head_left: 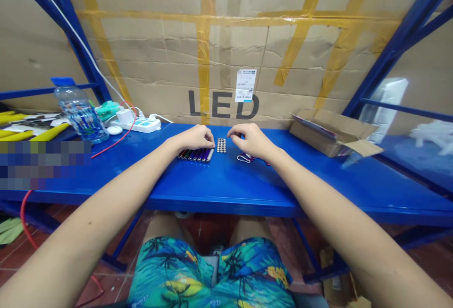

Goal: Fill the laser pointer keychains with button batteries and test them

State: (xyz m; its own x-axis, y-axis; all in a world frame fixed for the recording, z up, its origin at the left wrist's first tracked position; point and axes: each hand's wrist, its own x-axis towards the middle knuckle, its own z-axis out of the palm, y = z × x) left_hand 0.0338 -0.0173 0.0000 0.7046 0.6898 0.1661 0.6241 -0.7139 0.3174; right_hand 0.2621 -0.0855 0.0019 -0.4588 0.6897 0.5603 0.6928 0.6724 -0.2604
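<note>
My left hand (197, 137) rests knuckles-up on the blue table (219, 180), its fingers curled over the far end of a row of several small coloured metal tubes (196, 155). My right hand (248, 139) lies just to the right, fingers bent down over a small heap of clips with a silver carabiner (243, 158) showing at its edge. Between the two hands sits a tidy block of several small silver button cells (221, 145). What either hand pinches is hidden under the fingers.
A water bottle (82, 114), a white power strip (138, 123) with a red cable and yellow tools (21, 134) lie at the left. An open cardboard box (332, 133) sits at the right. A taped cardboard wall stands behind. Blue rack posts frame both sides.
</note>
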